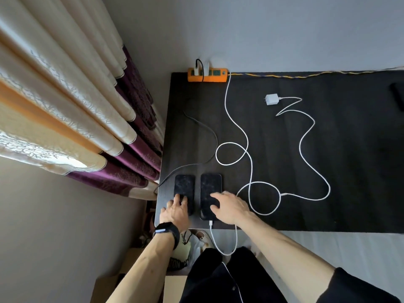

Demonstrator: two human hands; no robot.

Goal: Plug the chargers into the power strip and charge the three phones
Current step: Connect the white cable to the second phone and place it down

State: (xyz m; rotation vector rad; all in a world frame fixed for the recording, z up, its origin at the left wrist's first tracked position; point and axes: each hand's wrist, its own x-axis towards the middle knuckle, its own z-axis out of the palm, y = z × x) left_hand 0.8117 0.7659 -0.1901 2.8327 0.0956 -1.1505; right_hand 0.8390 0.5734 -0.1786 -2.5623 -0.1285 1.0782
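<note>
two phones lie flat side by side near the lower left edge of the desk point(328, 193). the left phone point(184, 186) sits under the left hand point(175, 209), and the right phone point(211, 189) sits under the right hand point(229, 206). both hands rest flat on top with the fingers spread and pinching nothing. a third dark thing point(396, 95) at the far right edge may be the last phone, but it is too cut off to tell.

a white cable point(249, 149) is plugged into the bottom of the right phone. it hangs off the desk edge in a loop, then winds up to the orange power strip point(207, 75) at the top middle. a thin black cable point(209, 132) runs from the strip toward the left phone, and its far end is hidden. one white charger point(271, 99) lies loose at the upper right, not yet plugged in, with its own cable point(306, 149) curling down.

the phones are smooth, flat and shiny, so a push could slide them off the near edge. the hanging loop could catch on a knee and tug the phone down. the white cables cross each other in big curls, so pulling one may drag the other. the cables look soft and bendy. the strip is hard, boxy plastic. the desk is dark and a bit grainy.
</note>
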